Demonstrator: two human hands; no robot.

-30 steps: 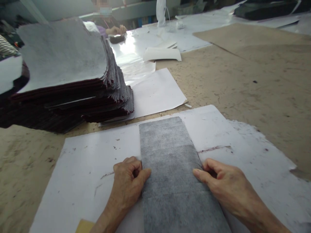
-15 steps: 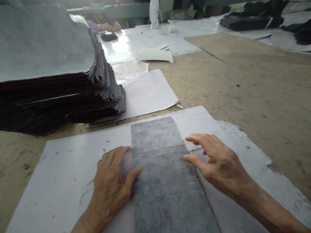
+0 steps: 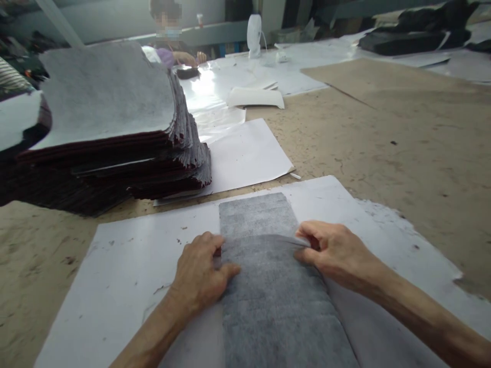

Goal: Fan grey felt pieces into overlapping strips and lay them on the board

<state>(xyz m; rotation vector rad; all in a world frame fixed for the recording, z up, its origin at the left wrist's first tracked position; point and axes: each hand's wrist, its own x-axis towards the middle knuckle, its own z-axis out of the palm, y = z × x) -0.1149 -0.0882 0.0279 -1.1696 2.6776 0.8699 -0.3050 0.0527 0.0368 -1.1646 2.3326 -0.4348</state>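
Note:
A long stack of overlapping grey fabric panels (image 3: 264, 286) runs away from me on a white paper sheet (image 3: 126, 276). My right hand (image 3: 332, 250) pinches the right edge of an upper panel between thumb and fingers, and that edge is raised in a low fold. On the opposite side, my left hand (image 3: 203, 271) grips the left edge, its thumb lying on top and its fingers curled down beside the stack. The undersides of the fingers are hidden.
A tall pile of grey-backed dark panels (image 3: 111, 92) stands at the left. Behind lie another white sheet (image 3: 245, 153) and a curved white card (image 3: 255, 97). A white fan (image 3: 253, 36), a seated person (image 3: 180, 56) and dark bundles (image 3: 414, 36) are farther back.
My right hand has closed from a spread pose onto the right edge, lifting it slightly. The left hand has drawn in against the left edge. The view has shifted, showing more on the left.

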